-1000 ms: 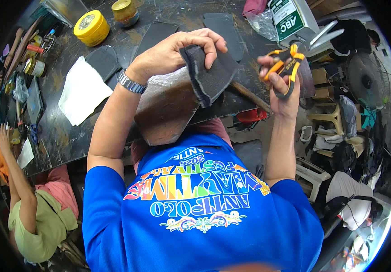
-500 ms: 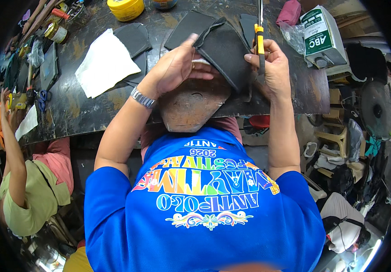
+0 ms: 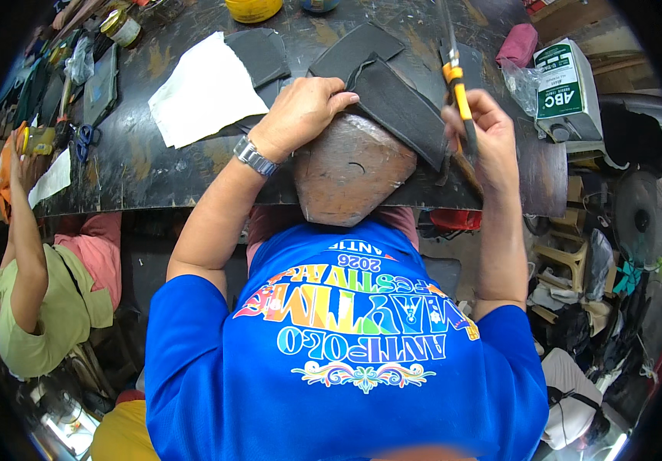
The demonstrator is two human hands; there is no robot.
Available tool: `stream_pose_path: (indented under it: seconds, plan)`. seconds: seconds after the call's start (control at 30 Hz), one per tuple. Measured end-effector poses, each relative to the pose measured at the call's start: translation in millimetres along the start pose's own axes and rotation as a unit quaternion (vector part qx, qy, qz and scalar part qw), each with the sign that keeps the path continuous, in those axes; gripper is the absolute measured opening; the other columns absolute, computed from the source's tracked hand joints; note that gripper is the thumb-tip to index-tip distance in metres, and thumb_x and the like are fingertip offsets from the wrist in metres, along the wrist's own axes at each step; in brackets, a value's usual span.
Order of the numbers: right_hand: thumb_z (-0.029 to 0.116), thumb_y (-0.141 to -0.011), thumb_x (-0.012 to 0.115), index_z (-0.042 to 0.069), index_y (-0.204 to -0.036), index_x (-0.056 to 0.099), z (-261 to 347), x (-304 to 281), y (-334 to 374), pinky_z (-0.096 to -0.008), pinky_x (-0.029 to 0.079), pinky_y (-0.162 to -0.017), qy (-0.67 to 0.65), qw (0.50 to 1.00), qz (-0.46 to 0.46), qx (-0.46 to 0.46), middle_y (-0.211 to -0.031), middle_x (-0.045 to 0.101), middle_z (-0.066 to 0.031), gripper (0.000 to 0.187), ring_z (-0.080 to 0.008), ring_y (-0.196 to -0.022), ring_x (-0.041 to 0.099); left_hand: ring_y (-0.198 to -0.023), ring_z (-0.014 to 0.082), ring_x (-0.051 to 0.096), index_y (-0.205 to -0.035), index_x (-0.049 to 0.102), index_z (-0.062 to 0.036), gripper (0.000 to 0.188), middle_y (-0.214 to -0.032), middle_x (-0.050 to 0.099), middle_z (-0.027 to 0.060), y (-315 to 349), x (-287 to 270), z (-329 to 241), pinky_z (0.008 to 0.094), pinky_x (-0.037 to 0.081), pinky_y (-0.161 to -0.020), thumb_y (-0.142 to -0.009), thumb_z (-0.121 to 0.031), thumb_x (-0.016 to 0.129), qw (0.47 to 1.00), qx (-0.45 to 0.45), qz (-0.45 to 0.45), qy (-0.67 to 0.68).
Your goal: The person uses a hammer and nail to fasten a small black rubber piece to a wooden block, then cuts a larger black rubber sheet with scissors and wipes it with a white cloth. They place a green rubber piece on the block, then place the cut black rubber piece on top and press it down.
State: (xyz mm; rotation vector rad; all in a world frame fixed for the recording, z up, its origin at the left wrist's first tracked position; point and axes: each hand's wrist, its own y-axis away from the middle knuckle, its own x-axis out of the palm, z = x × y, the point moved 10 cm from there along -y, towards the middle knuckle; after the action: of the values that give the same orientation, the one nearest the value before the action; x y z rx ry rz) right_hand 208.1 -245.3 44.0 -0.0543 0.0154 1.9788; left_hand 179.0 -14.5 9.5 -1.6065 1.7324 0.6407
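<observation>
big ol' table [image 3: 131,177]; block [image 3: 354,173] pokes past its near edge; black piece [image 3: 404,111] sits along the block's far right side; left hand [image 3: 304,111] bends over the block's far left, thumb out at the piece, can't tell if it's pinching; right hand [image 3: 488,142] is right of the block, fingers curled round the scissors [image 3: 454,75], blades pointing away

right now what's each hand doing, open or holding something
Left hand: curled at the edge of the black panel; grip cannot be told.
Right hand: closed, holding yellow-and-black shears.
</observation>
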Motion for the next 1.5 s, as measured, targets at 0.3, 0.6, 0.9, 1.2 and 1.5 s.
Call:
stream_pose_path:
  seconds: [0.3, 0.6, 0.9, 1.2, 1.5]
  plan:
    - [0.043, -0.091, 0.075, 0.007, -0.105, 0.062, -62, 46, 67, -0.0237, 0.047, -0.059, -0.01, 0.871, 0.304, 0.386, -0.081, 0.065, -0.0029, 0.041, -0.0099, -0.069, 0.062, -0.084, 0.0332, 0.071, -0.103, 0.074, -0.0005, 0.028, -0.091, 0.073, 0.0209, 25, -25, 22, 0.0389, 0.055, -0.077, -0.096, -0.025, 0.064, 0.999, -0.016, 0.01, 0.034]
    - [0.05, -0.087, 0.076, 0.006, -0.097, 0.064, -64, 48, 58, -0.0246, 0.047, -0.052, 0.06, 0.843, 0.332, 0.419, -0.071, 0.064, -0.0073, 0.047, -0.0127, -0.055, 0.059, -0.078, 0.0249, 0.069, -0.103, 0.073, 0.0, 0.023, -0.088, 0.073, 0.0168, 49, -21, 26, 0.0341, 0.054, -0.074, -0.096, -0.021, 0.066, 0.997, -0.036, 0.003, 0.063]
    - [0.048, -0.088, 0.076, 0.007, -0.096, 0.063, -63, 52, 58, -0.0232, 0.046, -0.05, 0.064, 0.857, 0.316, 0.401, -0.069, 0.064, -0.0065, 0.044, -0.012, -0.053, 0.059, -0.082, 0.0254, 0.069, -0.101, 0.073, 0.0009, 0.021, -0.09, 0.072, 0.0165, 55, -16, 20, 0.0341, 0.054, -0.077, -0.095, -0.018, 0.067, 0.997, 0.009, -0.029, 0.078]
    - [0.03, -0.085, 0.083, 0.008, -0.086, 0.062, -64, 58, 48, -0.0204, 0.04, -0.045, 0.124, 0.878, 0.274, 0.371, -0.061, 0.058, 0.0015, 0.03, -0.0064, -0.048, 0.055, -0.076, 0.0251, 0.066, -0.094, 0.072, 0.0, 0.018, -0.084, 0.068, 0.0127, 70, -21, 1, 0.0335, 0.051, -0.071, -0.092, -0.017, 0.07, 0.989, 0.078, -0.001, 0.129]
    - [0.02, -0.09, 0.075, 0.008, -0.092, 0.067, -25, -110, -12, -0.0208, 0.037, -0.049, 0.305, 0.947, -0.022, 0.094, -0.071, 0.061, 0.005, 0.015, -0.0023, -0.059, 0.049, -0.107, 0.0244, 0.064, -0.095, 0.074, -0.001, 0.015, -0.108, 0.068, 0.0113, 189, -86, 31, 0.0367, 0.05, -0.093, -0.082, -0.009, 0.077, 0.981, -0.005, 0.106, 0.163]
